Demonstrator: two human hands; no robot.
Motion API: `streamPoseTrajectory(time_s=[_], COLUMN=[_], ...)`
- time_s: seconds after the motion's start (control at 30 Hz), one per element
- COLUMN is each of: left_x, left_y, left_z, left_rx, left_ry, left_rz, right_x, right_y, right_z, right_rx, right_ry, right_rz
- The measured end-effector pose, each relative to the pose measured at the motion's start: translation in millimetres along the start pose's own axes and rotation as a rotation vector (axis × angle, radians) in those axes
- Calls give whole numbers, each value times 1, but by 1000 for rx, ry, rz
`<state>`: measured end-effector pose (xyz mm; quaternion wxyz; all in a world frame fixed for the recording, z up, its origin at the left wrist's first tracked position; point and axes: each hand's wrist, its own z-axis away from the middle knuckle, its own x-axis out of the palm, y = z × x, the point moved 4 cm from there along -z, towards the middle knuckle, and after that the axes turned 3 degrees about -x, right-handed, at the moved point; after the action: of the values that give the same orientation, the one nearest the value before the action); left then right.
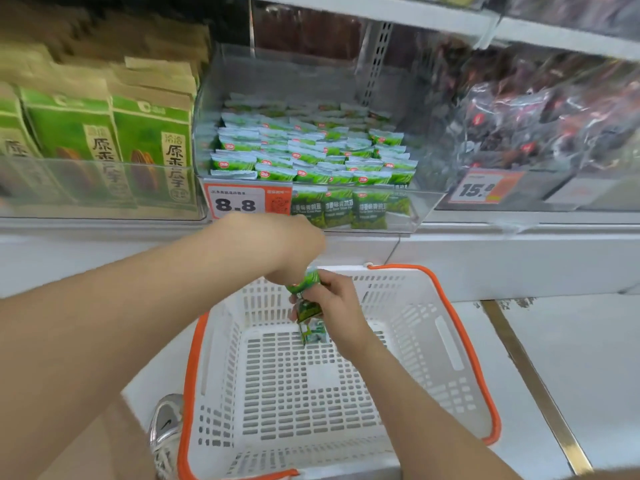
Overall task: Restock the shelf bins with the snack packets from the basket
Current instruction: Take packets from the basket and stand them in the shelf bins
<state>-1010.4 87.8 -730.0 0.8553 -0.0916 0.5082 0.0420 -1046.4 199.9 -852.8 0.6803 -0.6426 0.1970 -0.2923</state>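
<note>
A white plastic basket [446,344] with orange handles stands on the floor below the shelf. Over its far end my right hand [337,303] grips a few small green snack packets [309,311]. My left hand [294,244] hovers just above it, fingers curled down on the top packet [306,280]. A clear shelf bin [424,209] above holds several rows of the same green packets [311,157], with a price tag reading 8.8 [235,202] on its front.
Tall green and brown bags [104,140] fill the bin to the left. Dark red packets [540,116] sit in the bin to the right. A shoe [166,427] is beside the basket's left edge. A metal floor strip [533,382] runs along the right.
</note>
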Motion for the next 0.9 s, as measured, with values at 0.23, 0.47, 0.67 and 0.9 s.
streamPoseTrajectory(time_s=[0.23,0.47,0.67,0.9], left_x=[-50,-78,-100,-116], left_y=[-25,-16,-17,-19], left_z=[50,53,48,33], left_rx=[-36,-96,-137,-128], left_ry=[151,614,853,806], left_rz=[697,721,681,607], right_x=[10,-16,-34,-51], right_y=[-88,-148,-214,-257], right_z=[19,1,-30,-43], right_rx=[-322,-404,-290,-95], right_ry=[199,371,149,-209], right_rz=[-56,205,467,841])
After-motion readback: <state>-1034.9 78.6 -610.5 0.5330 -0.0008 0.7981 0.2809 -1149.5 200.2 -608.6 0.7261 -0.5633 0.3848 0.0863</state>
